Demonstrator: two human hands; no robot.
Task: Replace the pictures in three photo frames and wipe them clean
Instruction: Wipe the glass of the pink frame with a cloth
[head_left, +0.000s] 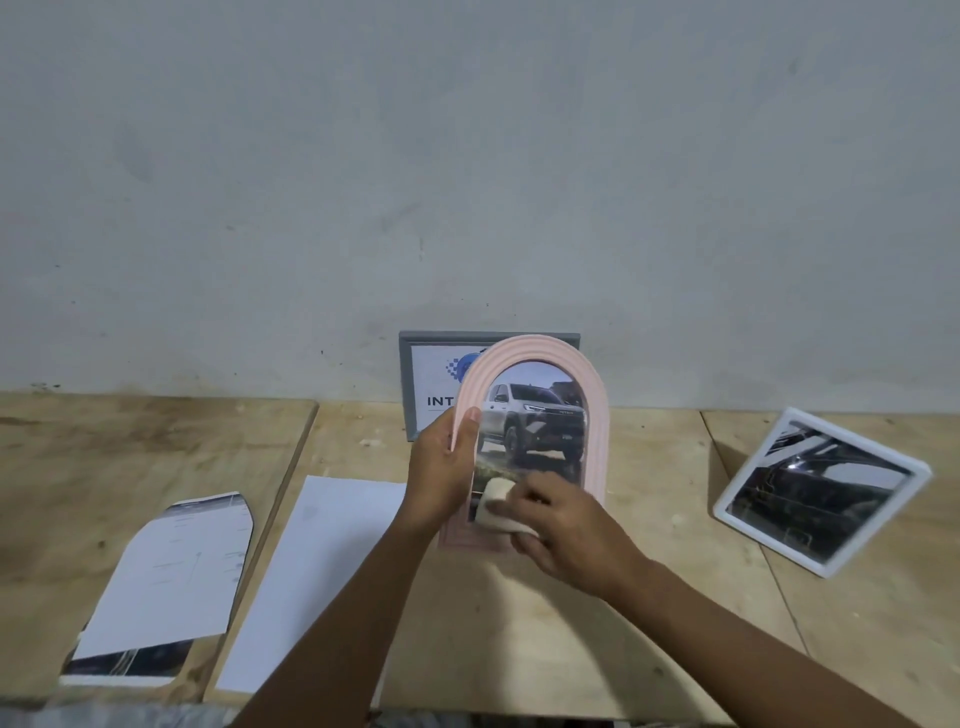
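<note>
Two hands on the pink arched frame, upright, 12 o'clock from me. My left hand grips its 9 o'clock rim; my right hand holds a folded white cloth against its 6 o'clock. Judged light, stiff, front slick: hold by the rim.

pink ridged arched frame, grey frame, white frame, cream cloth

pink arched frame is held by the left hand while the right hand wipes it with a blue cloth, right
Not quite: the cloth is off-white, not blue. The head view shows the left hand holding the pink arched frame while the right hand wipes it.
</note>
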